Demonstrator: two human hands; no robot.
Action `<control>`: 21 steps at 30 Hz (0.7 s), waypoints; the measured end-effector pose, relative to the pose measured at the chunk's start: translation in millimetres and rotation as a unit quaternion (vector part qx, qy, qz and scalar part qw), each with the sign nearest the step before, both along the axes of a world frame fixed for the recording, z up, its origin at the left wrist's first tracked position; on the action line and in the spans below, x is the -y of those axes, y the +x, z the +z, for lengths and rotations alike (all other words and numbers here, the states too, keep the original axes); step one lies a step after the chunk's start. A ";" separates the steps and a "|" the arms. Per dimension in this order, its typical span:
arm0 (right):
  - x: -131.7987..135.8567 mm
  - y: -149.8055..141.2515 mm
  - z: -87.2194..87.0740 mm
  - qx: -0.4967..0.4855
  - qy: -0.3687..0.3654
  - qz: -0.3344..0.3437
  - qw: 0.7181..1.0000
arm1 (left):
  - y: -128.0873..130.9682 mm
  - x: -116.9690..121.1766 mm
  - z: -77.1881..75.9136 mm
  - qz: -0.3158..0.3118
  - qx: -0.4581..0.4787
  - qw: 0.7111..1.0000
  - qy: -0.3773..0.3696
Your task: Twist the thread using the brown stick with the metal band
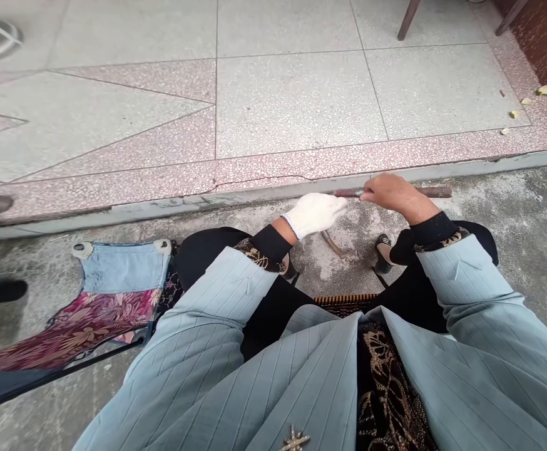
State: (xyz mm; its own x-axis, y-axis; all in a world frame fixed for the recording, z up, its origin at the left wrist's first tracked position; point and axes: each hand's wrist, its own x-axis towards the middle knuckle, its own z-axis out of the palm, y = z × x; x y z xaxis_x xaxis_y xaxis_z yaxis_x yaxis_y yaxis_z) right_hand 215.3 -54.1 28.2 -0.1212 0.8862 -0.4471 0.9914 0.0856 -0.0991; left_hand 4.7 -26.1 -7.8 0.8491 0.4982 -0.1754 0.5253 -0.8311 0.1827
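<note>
Right now, my bare right hand (395,195) pinches a rusty rod (435,191); my gloved left hand (313,215), fingers pressed together, hovers just beside it.

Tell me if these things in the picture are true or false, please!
The left hand wears a white knit glove. True.
The right hand wears a glove too. False: it is bare.
The right hand grips a rusty metal rod. True.
A curved rusty metal piece lies on the concrete ground. True.
Yellow leaves sit on the person's lap. False: the leaves lie near the top right corner of the view.
The jacket is dark red. False: the jacket is pale blue with thin stripes.
</note>
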 end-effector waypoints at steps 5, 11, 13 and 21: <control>4.7 -1.4 2.6 -0.129 -0.237 0.125 0.955 | -3.2 -0.3 6.7 -0.052 0.050 0.995 -0.067; 13.3 30.2 40.6 -0.477 -0.071 -0.030 0.876 | -8.2 -7.9 18.7 0.045 0.254 0.910 -0.323; 12.3 36.3 48.5 -0.509 0.053 -0.127 0.850 | -6.9 -7.2 18.8 0.066 0.252 0.904 -0.339; -24.0 29.2 22.7 -0.349 0.166 -0.197 0.901 | -7.4 -3.3 31.6 -0.024 0.133 0.950 -0.281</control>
